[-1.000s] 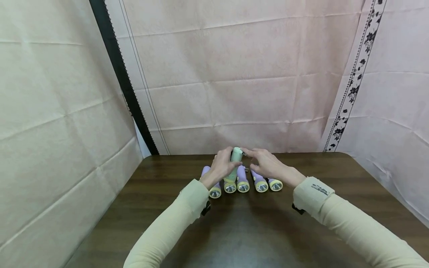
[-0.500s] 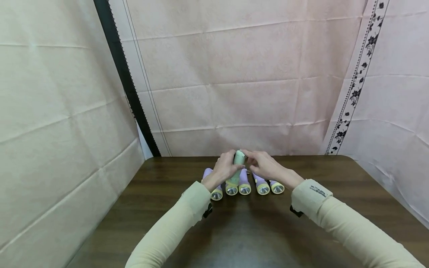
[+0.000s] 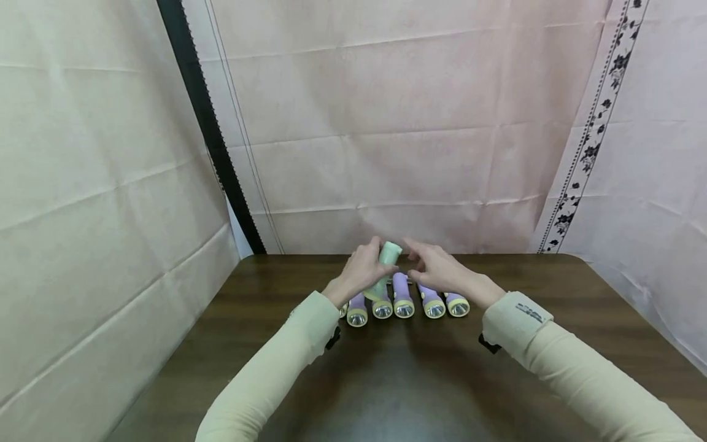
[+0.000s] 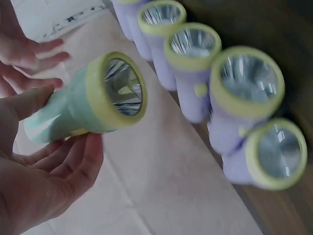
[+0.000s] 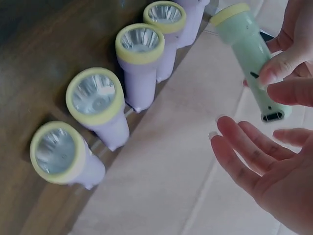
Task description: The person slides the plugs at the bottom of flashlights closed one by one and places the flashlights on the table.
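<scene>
My left hand grips a pale green flashlight with a yellow lens rim, raised above the back of the table. In the left wrist view the lens of the flashlight faces the camera, with thumb and fingers around its body. Fingers extended, my right hand hovers beside the flashlight's tail end. The right wrist view has that right hand apart from the tail, where a dark slot shows. Below both hands, several lilac flashlights with yellow rims stand in a row, lenses toward me.
The brown wooden table extends toward me in front of the row. A pale cloth hangs behind its back edge, and more cloth covers the left side. The lilac flashlights sit close to the back edge.
The right fingertips were at the green flashlight's tail end and are now separated from it. The left hand has shifted slightly left, and the flashlight leans more to the right.
</scene>
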`<state>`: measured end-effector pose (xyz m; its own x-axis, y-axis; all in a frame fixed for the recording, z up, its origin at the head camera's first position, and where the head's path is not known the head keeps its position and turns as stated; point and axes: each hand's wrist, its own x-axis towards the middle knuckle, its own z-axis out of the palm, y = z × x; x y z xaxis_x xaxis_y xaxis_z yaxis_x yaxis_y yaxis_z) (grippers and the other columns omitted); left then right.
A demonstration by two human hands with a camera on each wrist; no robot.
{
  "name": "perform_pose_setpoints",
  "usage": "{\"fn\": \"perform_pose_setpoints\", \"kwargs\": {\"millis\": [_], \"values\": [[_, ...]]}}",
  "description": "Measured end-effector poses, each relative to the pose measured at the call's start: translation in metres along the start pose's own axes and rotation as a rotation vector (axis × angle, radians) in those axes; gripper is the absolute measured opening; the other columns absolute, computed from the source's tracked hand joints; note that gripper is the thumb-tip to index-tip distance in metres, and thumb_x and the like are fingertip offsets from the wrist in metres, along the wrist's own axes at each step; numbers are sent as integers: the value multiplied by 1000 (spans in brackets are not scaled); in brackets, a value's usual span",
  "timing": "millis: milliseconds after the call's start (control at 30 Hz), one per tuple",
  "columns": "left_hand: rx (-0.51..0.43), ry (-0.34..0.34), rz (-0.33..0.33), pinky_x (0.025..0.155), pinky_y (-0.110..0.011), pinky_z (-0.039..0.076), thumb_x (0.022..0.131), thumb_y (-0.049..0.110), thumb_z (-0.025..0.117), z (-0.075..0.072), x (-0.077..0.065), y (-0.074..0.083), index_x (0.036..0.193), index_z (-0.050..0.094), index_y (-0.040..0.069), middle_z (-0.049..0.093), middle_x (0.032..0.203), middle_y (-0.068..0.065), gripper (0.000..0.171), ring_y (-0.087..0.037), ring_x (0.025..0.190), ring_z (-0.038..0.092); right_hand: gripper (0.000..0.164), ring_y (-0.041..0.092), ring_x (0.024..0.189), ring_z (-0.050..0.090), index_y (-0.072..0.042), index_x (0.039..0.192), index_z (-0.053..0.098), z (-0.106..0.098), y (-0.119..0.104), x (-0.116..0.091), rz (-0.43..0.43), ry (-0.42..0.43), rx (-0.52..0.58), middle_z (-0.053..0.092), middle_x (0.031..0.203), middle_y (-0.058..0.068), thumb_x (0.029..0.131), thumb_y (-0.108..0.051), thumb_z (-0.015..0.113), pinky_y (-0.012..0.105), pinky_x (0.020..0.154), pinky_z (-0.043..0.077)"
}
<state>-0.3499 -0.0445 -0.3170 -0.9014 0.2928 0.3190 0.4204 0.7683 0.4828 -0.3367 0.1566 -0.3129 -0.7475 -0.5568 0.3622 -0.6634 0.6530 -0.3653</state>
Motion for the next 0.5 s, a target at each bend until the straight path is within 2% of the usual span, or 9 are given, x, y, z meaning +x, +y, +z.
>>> {"fn": "perform_pose_setpoints", "kwargs": {"millis": [100, 233, 333, 500], "values": [[67, 30, -49, 54, -28, 48, 80, 33, 75, -11, 4, -11, 115, 48, 9, 65, 86, -8, 50, -20, 67, 62, 72, 21, 86, 68, -4, 149, 31, -6, -3, 0, 43, -13, -46, 64, 114, 19, 86, -12, 64, 38, 74, 55], [170, 48, -155, 54, -31, 46, 78, 32, 75, -20, 8, -33, 117, 45, 9, 63, 85, -9, 54, -23, 68, 62, 68, 18, 83, 65, -5, 148, 34, -12, 0, -5, 73, -48, -101, 65, 115, 18, 87, -14, 64, 36, 71, 52], [218, 33, -223, 56, -32, 46, 78, 29, 74, -25, 9, -52, 120, 43, 9, 63, 88, -11, 56, -26, 73, 62, 64, 18, 79, 62, -4, 146, 38, -15, 6, -11, 85, -59, -134, 66, 112, 17, 88, -15, 63, 36, 69, 50], [279, 8, -289, 63, -38, 49, 79, 30, 74, -26, 5, -79, 122, 43, 8, 64, 94, -14, 56, -29, 80, 64, 60, 20, 80, 63, -2, 145, 39, -16, 17, -18, 127, -77, -141, 67, 109, 18, 89, -14, 59, 37, 68, 50]]}}
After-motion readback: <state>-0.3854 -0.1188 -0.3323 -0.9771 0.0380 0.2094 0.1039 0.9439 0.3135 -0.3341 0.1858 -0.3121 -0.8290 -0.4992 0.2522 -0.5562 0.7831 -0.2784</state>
